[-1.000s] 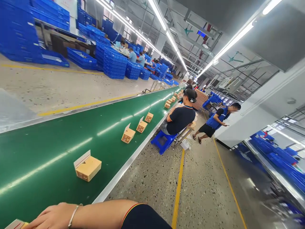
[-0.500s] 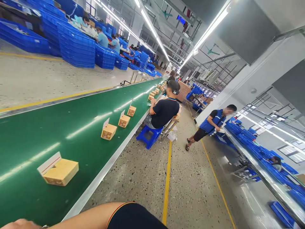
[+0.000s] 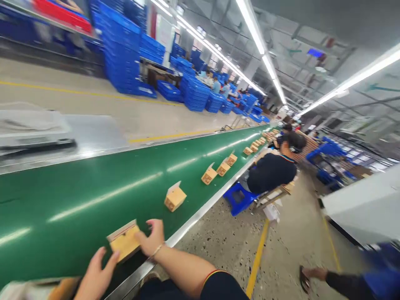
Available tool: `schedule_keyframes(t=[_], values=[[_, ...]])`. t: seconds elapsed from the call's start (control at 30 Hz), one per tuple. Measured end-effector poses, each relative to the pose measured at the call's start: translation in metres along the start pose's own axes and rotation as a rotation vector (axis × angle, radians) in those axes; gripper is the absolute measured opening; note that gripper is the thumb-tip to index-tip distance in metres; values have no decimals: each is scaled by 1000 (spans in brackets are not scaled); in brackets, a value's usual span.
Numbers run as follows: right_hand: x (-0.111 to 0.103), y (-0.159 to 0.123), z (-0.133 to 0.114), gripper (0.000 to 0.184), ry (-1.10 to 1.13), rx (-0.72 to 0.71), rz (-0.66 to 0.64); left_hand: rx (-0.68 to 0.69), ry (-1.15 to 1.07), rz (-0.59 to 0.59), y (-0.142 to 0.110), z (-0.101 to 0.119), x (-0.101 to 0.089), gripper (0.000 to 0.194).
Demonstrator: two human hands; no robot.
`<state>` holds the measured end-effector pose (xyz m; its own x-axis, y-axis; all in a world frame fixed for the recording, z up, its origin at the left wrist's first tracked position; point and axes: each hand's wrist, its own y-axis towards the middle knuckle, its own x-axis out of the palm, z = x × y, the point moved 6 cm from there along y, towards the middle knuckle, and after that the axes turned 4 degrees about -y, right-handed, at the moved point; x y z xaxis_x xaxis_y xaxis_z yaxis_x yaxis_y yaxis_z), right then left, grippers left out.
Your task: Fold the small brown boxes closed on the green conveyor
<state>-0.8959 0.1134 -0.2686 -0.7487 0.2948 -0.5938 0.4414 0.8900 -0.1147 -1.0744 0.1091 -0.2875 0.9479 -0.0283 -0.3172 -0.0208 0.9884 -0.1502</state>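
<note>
A small tan cardboard box [image 3: 125,242] with an open white-and-red flap lies at the near edge of the green conveyor belt [image 3: 93,187]. My right hand [image 3: 152,238] grips its right side, thumb on top, a bracelet on the wrist. My left hand [image 3: 97,275] pinches the box's left corner from below. More open boxes follow along the belt: the nearest box [image 3: 175,198], then a further box [image 3: 208,175] and several beyond it.
A person in black [image 3: 271,173] sits on a blue stool [image 3: 239,198] beside the belt. Blue crate stacks [image 3: 121,54] stand across the aisle. Another person's foot [image 3: 309,275] is at the lower right. A yellow floor line [image 3: 258,258] runs alongside.
The view swung back toward the belt. Both my hands came into sight and took hold of a box at the belt's near edge; before, only my right forearm showed.
</note>
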Motion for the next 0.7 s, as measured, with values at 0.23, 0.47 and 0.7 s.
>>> schedule_keyframes(t=[0.23, 0.47, 0.7], values=[[-40, -36, -36, 12, 81, -755, -292, 178, 15, -240, -76, 43, -78, 38], [28, -30, -68, 82, 3, -1000, -616, 101, 108, 460, -70, 12, -117, 74], [38, -20, -70, 43, -152, -1144, -647, 280, 90, 211, -46, -2, -68, 50]])
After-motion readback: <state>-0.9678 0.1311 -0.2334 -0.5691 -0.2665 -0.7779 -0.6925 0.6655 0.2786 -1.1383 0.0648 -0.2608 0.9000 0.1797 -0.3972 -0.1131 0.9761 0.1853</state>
